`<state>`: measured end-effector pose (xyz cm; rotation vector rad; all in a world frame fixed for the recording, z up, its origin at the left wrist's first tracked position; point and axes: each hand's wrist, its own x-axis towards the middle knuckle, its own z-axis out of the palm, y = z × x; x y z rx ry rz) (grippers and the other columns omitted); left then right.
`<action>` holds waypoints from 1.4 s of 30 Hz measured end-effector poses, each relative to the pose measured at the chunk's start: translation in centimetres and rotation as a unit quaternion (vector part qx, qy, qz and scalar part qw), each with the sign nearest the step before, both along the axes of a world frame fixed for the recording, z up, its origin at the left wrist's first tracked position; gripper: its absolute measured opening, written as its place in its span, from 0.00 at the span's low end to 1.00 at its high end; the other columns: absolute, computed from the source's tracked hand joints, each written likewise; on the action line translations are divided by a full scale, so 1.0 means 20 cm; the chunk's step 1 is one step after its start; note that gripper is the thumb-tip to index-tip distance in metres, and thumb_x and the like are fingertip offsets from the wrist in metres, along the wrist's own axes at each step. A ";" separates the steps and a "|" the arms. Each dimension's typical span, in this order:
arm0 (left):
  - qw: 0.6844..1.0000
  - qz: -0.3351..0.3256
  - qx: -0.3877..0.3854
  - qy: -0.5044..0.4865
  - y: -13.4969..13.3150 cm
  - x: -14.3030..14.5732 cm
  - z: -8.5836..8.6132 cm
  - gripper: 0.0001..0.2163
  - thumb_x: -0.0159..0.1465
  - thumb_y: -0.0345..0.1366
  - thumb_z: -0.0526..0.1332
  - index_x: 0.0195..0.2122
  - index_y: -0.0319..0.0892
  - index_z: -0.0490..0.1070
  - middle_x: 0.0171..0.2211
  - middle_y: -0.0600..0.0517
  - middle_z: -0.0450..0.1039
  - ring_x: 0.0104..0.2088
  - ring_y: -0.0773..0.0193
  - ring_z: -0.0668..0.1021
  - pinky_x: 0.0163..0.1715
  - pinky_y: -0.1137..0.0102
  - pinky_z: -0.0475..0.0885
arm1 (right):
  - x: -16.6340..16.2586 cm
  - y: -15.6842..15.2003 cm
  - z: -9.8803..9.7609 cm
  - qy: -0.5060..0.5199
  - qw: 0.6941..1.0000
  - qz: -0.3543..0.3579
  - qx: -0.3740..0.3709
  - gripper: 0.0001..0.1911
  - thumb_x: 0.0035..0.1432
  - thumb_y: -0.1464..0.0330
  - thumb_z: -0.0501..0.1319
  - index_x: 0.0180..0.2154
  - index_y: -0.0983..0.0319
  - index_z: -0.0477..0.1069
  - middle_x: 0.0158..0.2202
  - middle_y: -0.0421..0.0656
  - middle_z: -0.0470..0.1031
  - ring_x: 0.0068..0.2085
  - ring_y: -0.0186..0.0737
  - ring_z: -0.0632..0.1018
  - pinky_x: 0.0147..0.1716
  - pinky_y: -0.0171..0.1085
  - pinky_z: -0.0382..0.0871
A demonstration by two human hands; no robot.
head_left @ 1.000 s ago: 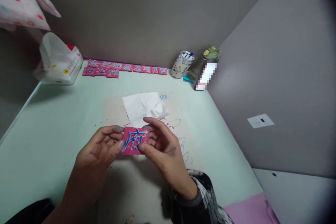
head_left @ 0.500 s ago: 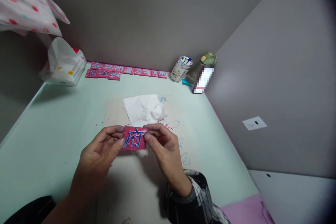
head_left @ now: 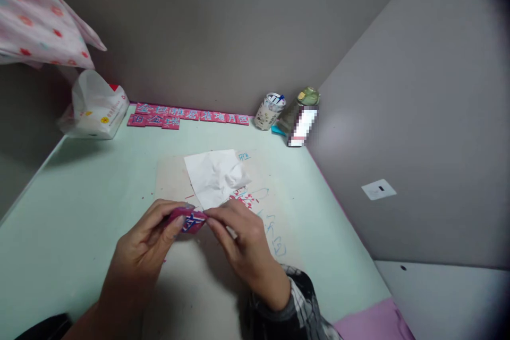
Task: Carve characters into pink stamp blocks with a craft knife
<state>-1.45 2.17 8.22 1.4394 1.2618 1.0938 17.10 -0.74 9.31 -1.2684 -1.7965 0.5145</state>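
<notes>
Between my two hands is a magenta tile (head_left: 194, 222) with a blue-and-white painted character, tilted and held above the work sheet. My left hand (head_left: 145, 239) grips its left side, thumb on the painted face and fingers behind. With thumb and fingertips, my right hand (head_left: 243, 236) pinches the tile's right corner. Just beyond the hands lies a crumpled white tissue (head_left: 217, 172). Red scraps (head_left: 243, 199) are scattered beside it, partly behind my right hand. Under all this is a beige sheet (head_left: 171, 175) with blue pen marks.
Several similar magenta tiles (head_left: 191, 113) line the back wall. A tissue pack (head_left: 101, 111) stands at back left. At back right are a pen-filled can (head_left: 268, 114), a green bottle (head_left: 306, 98) and a propped phone (head_left: 303, 126). A polka-dot cloth (head_left: 43, 21) hangs upper left.
The tile has turned from facing me to a tilted, edge-on pose and moved slightly left. My right fingers have shifted to its corner. The view has tipped slightly.
</notes>
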 end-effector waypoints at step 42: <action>0.993 -0.004 0.099 0.068 -0.02 -0.01 -0.03 0.08 0.70 0.44 0.61 0.39 0.49 0.77 0.35 0.55 0.75 0.37 0.65 0.78 0.40 0.76 0.73 | -0.04 -0.02 -0.03 -0.168 0.982 0.015 0.088 0.16 0.77 0.72 0.52 0.43 0.66 0.78 0.32 0.47 0.77 0.33 0.42 0.74 0.33 0.39 0.68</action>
